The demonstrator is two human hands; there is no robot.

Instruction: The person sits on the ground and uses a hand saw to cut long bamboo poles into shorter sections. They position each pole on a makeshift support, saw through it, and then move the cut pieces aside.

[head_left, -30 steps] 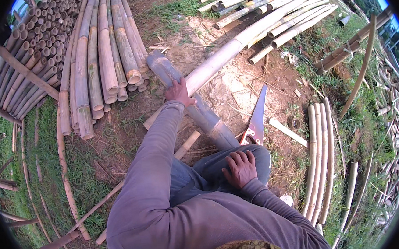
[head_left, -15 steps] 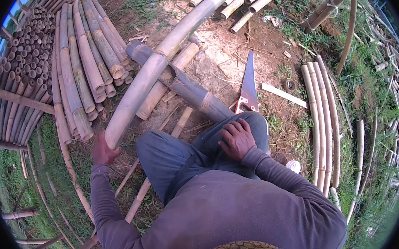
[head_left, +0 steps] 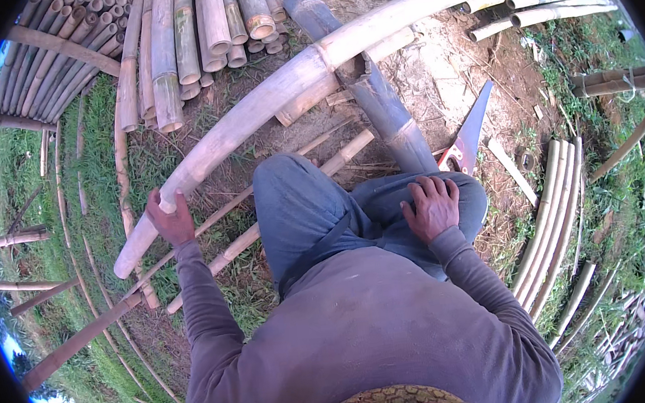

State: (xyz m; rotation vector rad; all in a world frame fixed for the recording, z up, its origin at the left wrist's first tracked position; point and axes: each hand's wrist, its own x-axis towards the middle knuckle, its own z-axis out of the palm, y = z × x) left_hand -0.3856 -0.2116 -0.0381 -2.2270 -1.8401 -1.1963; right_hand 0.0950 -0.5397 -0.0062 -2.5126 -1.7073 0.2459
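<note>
A long, pale bamboo pole point(head_left: 254, 108) runs from low on the left up toward the far right. My left hand point(head_left: 172, 219) is closed around it a short way in from its near end, thumb on the upper side. Farther along, the pole crosses over a thick, dark bamboo log point(head_left: 387, 113) lying on the ground. My right hand point(head_left: 433, 208) lies on my right knee, fingers apart and holding nothing. Just beyond that knee is a handsaw point(head_left: 474, 129), blade pointing away from me and its orange-and-white handle partly hidden by my leg.
Stacked bamboo poles point(head_left: 166, 62) show their cut ends at the far left. A shorter bamboo piece point(head_left: 307, 100) lies under the long pole. Thin poles point(head_left: 235, 246) cross the ground by my left leg. Several slender poles point(head_left: 547, 222) lie side by side on the right.
My view has swung left. My left hand was at the pole's very end; now it grips farther in, with the end sticking out past it. My right hand stays on the knee.
</note>
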